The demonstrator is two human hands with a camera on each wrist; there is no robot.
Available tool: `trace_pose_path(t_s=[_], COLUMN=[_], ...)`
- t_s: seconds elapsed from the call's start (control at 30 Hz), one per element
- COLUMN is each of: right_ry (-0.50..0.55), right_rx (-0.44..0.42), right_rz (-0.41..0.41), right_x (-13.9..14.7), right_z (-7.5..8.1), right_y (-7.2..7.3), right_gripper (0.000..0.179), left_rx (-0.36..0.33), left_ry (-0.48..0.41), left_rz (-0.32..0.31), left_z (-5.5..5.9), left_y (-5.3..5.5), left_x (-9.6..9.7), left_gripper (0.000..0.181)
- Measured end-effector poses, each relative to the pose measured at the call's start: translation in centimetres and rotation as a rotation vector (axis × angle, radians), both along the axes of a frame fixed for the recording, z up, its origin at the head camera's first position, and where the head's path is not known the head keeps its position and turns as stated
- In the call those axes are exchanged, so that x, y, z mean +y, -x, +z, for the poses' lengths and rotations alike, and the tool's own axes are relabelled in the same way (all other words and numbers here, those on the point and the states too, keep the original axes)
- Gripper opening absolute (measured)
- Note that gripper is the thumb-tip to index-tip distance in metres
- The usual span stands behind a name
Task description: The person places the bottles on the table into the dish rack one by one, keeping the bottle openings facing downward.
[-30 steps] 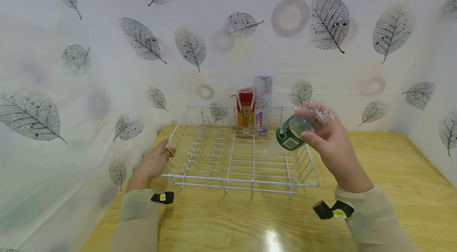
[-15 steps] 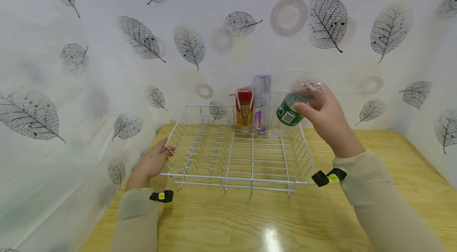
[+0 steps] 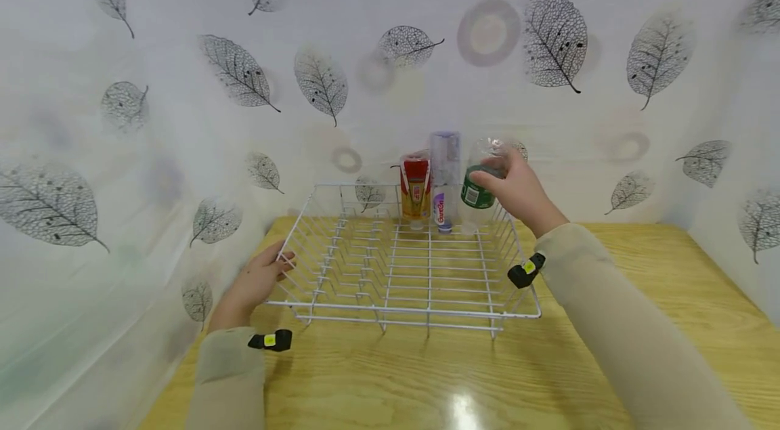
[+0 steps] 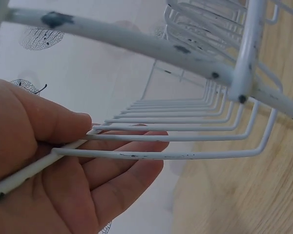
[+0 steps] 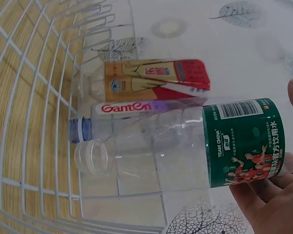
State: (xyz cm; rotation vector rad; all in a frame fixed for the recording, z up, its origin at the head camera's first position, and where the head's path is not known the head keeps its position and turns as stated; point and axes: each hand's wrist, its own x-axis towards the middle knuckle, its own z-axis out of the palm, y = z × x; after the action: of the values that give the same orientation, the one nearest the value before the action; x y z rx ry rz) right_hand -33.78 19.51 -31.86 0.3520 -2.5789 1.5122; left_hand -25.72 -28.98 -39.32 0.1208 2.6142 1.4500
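Note:
My right hand (image 3: 518, 189) grips a clear plastic bottle with a green label (image 5: 244, 139) near its base. The bottle is neck-down in the back right corner of a white wire dish rack (image 3: 426, 310), its pale cap (image 5: 95, 157) close over the wires. Left of it, a Ganten bottle (image 3: 443, 208) with a blue cap also stands neck-down. Next to that is an inverted bottle with a red and gold label (image 3: 416, 198). My left hand (image 3: 258, 277) holds the rack's left rim, thumb (image 4: 71, 124) on top and fingers (image 4: 127, 187) passing behind the side wires.
The rack has rows of wire dividers (image 3: 367, 261) in its left half and stands on a wood-grain table (image 3: 341, 376). A white leaf-print curtain (image 3: 378, 112) hangs behind and to the left. The rack's white coating is chipped in places.
My right hand has carried the green-label bottle left and back, over the rack's back right corner, and turned it from tilted to nearly upright, neck-down. The left hand stays on the rim.

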Motion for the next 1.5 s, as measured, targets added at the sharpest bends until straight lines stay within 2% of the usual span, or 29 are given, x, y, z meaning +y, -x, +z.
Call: trace_pose_path(t_s=[0.17, 0.3, 0.5, 0.7, 1.0, 1.17, 1.5], right_ry=[0.002, 0.013, -0.001, 0.006, 0.025, 0.005, -0.079], right_rx=[-0.02, -0.04, -0.082, -0.104, -0.161, -0.153, -0.181], right_rz=[-0.007, -0.021, -0.05, -0.065, -0.069, -0.073, -0.022], right_x=[-0.4, -0.5, 0.0, 0.7, 0.7, 0.7, 1.6], right_z=[0.1, 0.2, -0.8, -1.1, -1.3, -1.6, -1.2], right_y=[1.6, 2.4, 3.2, 3.8, 4.5, 4.9, 3.8], right_gripper=[0.099, 0.098, 0.095, 0.094, 0.104, 0.109, 0.104], left_rx=[-0.021, -0.019, 0.016, 0.008, 0.006, -0.004, -0.016], left_ry=[-0.071, -0.126, -0.208, -0.206, -0.198, -0.192, -0.168], left_rz=[0.003, 0.02, 0.053, 0.056, 0.046, 0.052, 0.045], left_z=[0.4, 0.8, 0.5, 0.5, 0.6, 0.7, 0.8], left_y=[0.0, 0.2, 0.0, 0.0, -0.1, -0.1, 0.2], left_x=[-0.1, -0.1, 0.4, 0.6, 0.6, 0.9, 1.5], left_gripper=[0.058, 0.057, 0.055, 0.056, 0.056, 0.057, 0.061])
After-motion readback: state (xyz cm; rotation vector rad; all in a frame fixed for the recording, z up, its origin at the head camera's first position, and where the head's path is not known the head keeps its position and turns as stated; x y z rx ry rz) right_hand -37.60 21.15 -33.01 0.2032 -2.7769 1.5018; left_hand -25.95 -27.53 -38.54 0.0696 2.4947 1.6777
